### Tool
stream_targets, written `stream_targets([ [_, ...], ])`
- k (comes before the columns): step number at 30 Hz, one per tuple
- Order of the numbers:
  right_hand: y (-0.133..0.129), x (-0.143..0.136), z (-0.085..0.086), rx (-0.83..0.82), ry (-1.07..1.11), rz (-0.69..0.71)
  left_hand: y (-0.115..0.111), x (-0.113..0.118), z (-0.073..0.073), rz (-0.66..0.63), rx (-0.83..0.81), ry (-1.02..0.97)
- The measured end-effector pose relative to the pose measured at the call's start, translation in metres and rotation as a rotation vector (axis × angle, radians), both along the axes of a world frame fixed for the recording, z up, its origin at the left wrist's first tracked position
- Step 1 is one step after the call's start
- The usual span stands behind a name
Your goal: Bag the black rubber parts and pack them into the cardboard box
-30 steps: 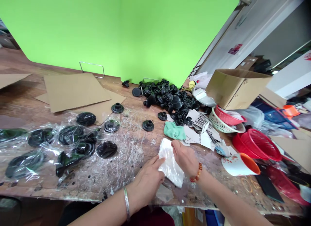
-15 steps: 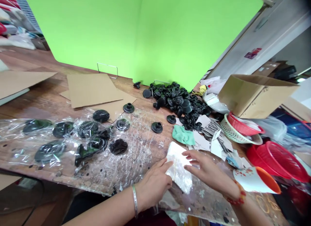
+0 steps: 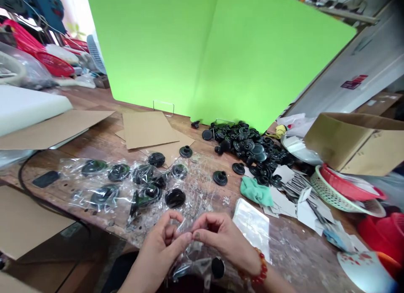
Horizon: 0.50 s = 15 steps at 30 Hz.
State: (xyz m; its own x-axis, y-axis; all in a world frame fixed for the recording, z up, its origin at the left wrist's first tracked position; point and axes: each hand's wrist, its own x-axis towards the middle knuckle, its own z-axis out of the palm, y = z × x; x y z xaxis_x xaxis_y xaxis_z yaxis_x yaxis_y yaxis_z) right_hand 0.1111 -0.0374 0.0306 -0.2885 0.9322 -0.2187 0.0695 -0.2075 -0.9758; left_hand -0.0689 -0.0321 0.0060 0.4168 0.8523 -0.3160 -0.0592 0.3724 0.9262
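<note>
Head view, left hand [image 3: 160, 246] and right hand [image 3: 222, 238], fingers pinching clear plastic [image 3: 191, 253]; its lower end blurred.

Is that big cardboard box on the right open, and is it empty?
Open: the cardboard box shows its inner walls through an uncovered top. Whether it's empty I cannot tell; its bottom is hidden.

Ahead of my hands [image 3: 186, 238], a gap runs up the bench [image 3: 202, 196] between the bagged black pieces [image 3: 148, 192] and the green cloth [image 3: 256, 191]. A lone black disc [image 3: 220, 178] stands in it; the black heap [image 3: 246, 143] and green board [image 3: 233, 53] block farther back.
</note>
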Motion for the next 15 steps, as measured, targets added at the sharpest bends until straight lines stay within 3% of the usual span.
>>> stream_targets([
  [5, 0.008, -0.018, -0.011, 0.064, -0.053, 0.056, -0.007, -0.020, -0.002, 0.013, -0.043, -0.057],
  [11, 0.009, -0.027, -0.014, 0.006, 0.135, 0.059, -0.007, -0.023, -0.003, 0.134, -0.133, -0.150],
  [15, 0.012, -0.023, -0.017, 0.049, -0.019, 0.149, -0.007, -0.019, 0.000, 0.171, -0.142, -0.183],
])
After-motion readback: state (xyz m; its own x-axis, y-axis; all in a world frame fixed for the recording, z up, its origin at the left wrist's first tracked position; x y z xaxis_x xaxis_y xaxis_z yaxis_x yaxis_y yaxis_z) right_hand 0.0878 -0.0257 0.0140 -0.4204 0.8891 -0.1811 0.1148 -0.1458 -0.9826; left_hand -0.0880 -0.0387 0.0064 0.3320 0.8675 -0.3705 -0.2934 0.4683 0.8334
